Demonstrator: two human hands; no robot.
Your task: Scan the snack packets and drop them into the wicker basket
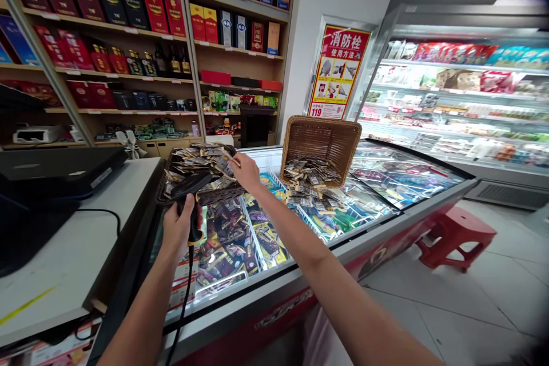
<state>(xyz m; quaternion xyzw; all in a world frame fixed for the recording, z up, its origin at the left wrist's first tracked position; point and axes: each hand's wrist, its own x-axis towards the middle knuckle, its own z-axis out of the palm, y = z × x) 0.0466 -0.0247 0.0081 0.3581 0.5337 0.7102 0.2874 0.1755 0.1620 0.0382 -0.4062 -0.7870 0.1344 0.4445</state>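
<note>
My left hand (176,224) is wrapped round the handle of a black barcode scanner (191,183), whose cord hangs down over the freezer's edge. The scanner's head is over a dark wicker basket (227,193) heaped with small packets. At the basket's right side, my right hand (247,171) pinches one small packet (224,164) between thumb and fingers, just above the heap. A tan wicker basket (354,146) lies tipped on its side to the right. Similar packets (312,172) fill its lower part and spill out onto the glass.
Both baskets rest on a glass-topped chest freezer (231,251) full of wrapped goods. A white counter (103,234) with a dark device (64,171) stands at left. A red stool (465,231) is on the floor at right. Shelves of boxes (154,10) and a lit cooler (458,91) stand behind.
</note>
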